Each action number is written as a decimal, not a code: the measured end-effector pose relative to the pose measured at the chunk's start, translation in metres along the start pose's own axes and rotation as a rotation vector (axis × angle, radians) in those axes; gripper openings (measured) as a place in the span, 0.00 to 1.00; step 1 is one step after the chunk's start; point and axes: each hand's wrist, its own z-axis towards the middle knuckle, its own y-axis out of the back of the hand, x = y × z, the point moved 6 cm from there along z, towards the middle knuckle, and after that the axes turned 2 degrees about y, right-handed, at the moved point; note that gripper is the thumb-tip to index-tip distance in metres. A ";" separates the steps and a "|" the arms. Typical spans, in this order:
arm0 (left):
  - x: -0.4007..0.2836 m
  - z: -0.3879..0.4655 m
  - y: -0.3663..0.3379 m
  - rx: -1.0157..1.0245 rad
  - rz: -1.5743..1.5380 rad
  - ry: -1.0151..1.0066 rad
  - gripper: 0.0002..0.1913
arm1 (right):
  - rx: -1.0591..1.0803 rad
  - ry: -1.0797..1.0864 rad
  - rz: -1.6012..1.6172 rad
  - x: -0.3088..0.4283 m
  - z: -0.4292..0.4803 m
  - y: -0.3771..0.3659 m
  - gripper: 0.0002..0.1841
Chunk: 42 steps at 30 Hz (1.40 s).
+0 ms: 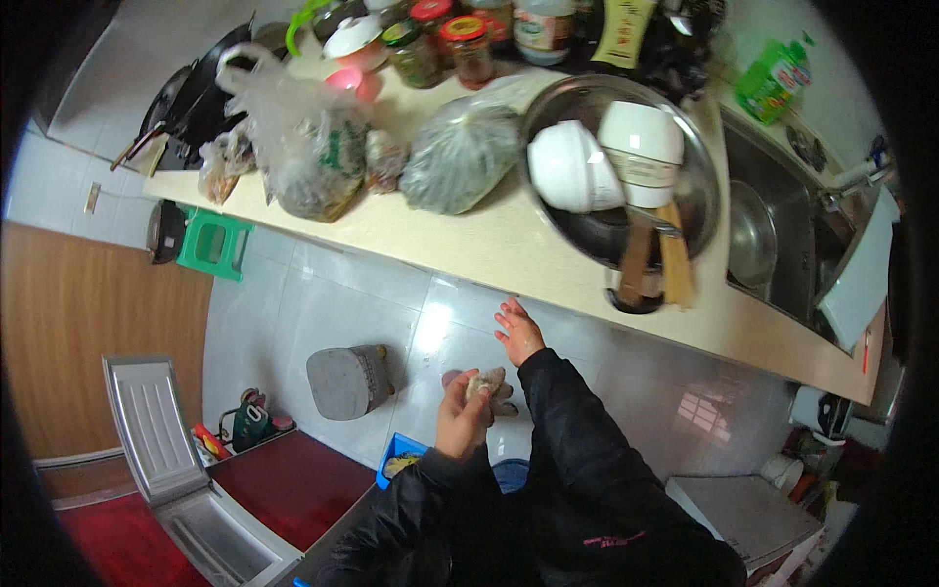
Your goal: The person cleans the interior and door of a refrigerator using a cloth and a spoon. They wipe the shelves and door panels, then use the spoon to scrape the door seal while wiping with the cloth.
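Note:
My left hand (462,418) grips a pale, crumpled beige thing (488,383), perhaps a cloth or a piece of food, in front of my body. To its upper right, my right hand (521,332) is raised with its fingers apart, holding nothing, just below the counter's front edge. On the cream counter (440,242) lie tied plastic bags, among them a bag with green contents (463,158) and a larger white carrier bag (308,154). A steel basin (539,213) holds white bowls (576,167) and packets, with a brown packet and a bundle of pale sticks sticking out over its rim.
A steel sink (788,242) is at the right, with a cleaver-like pale panel (866,271) over its edge. Jars (469,51) stand behind the bags. A grey stool (345,383) stands on the tiled floor, a green stool (213,243) farther left. An opened refrigerator door (150,425) is at lower left.

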 end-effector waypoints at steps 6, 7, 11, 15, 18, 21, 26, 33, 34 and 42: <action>0.020 0.036 0.085 0.000 -0.069 0.057 0.19 | -0.085 0.155 0.444 -0.023 0.087 -0.011 0.09; 0.024 0.043 0.098 0.047 -0.138 0.094 0.19 | -0.100 0.186 0.506 -0.025 0.095 -0.007 0.07; 0.019 0.050 0.125 0.101 -0.218 0.074 0.18 | -0.328 0.116 0.572 -0.039 0.101 0.009 0.03; 0.014 0.057 0.147 0.105 -0.133 0.130 0.18 | -0.292 0.253 0.442 -0.045 0.083 0.006 0.02; 0.016 0.072 0.153 0.106 0.013 0.085 0.21 | -0.202 0.208 0.470 -0.072 0.061 0.005 0.01; 0.019 0.087 0.151 0.083 0.136 -0.041 0.25 | -0.243 0.074 0.542 -0.109 0.034 0.014 0.03; 0.023 0.101 0.151 0.033 0.503 -0.039 0.40 | -0.279 -0.089 0.370 -0.143 -0.027 0.016 0.07; 0.028 0.116 0.147 -0.069 0.941 -0.072 0.39 | -0.059 -0.475 -0.300 -0.108 -0.103 -0.022 0.10; 0.031 0.117 0.149 -0.076 0.987 -0.019 0.41 | 0.001 -0.482 -0.522 -0.098 -0.107 -0.031 0.09; 0.038 0.108 0.146 -0.007 1.357 0.020 0.44 | 0.248 0.092 -1.143 -0.075 0.029 -0.093 0.11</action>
